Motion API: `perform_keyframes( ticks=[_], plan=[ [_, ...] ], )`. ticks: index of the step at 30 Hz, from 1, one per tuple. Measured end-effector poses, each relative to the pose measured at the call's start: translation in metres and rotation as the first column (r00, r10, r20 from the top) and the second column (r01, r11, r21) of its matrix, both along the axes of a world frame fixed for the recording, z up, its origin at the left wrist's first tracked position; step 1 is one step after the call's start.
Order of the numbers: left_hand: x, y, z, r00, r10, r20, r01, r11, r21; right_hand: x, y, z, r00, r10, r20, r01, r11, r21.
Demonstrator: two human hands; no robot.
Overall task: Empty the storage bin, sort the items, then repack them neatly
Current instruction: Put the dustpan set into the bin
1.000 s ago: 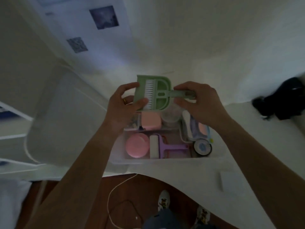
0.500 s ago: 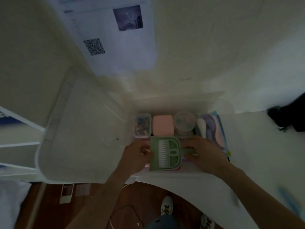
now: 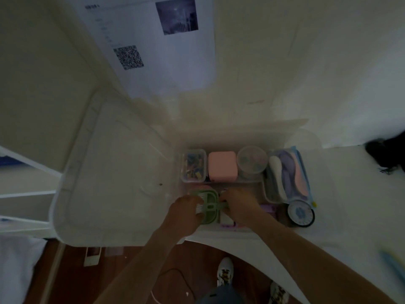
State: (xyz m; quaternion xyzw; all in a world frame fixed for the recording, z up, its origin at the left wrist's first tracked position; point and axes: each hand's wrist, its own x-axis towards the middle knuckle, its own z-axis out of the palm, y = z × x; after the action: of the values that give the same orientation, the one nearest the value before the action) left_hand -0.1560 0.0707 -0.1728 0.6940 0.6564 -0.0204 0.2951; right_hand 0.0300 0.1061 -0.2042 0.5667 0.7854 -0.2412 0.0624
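Note:
A clear storage bin [image 3: 282, 137] stands on the white table with items packed inside. A green mini dustpan with brush [image 3: 209, 207] lies low in the bin's near left part. My left hand [image 3: 186, 212] grips its left side and my right hand [image 3: 240, 206] holds its handle. Along the bin's far side sit a small clear box of coloured bits [image 3: 194, 165], a pink box [image 3: 222, 166] and a round clear tub [image 3: 252, 162]. A pack of soft pastel items [image 3: 287, 176] lies at the right, with a round dial timer [image 3: 300, 214] in front of it.
The bin's clear lid [image 3: 109, 183] lies to the left, overhanging the table edge. A sheet with a QR code [image 3: 153, 51] lies behind the bin. A dark object [image 3: 388, 154] rests at the far right. Below the table edge I see wooden floor, a cable and shoes.
Both hands brought the green dustpan down from above the bin into its near left part. The view shifted so the bin sits lower in frame.

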Motion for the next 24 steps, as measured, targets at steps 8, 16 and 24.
perform_keyframes(
  ticks=[8,16,24],
  plan=[
    [0.01,0.007,-0.011,0.999,0.006,-0.05,-0.008,0.999,-0.037,-0.002,-0.003,-0.008,0.995,-0.032,-0.098,0.04,0.996,0.075],
    [0.105,-0.011,0.021,0.989,-0.146,0.033,0.112,0.865,0.489,0.098,-0.064,0.047,0.761,-0.345,-0.549,0.566,0.767,0.302],
    [0.234,-0.086,0.004,0.876,-0.471,0.106,0.312,0.72,0.621,0.225,-0.181,0.022,0.339,-0.734,-0.589,0.932,0.349,0.102]
  ],
)
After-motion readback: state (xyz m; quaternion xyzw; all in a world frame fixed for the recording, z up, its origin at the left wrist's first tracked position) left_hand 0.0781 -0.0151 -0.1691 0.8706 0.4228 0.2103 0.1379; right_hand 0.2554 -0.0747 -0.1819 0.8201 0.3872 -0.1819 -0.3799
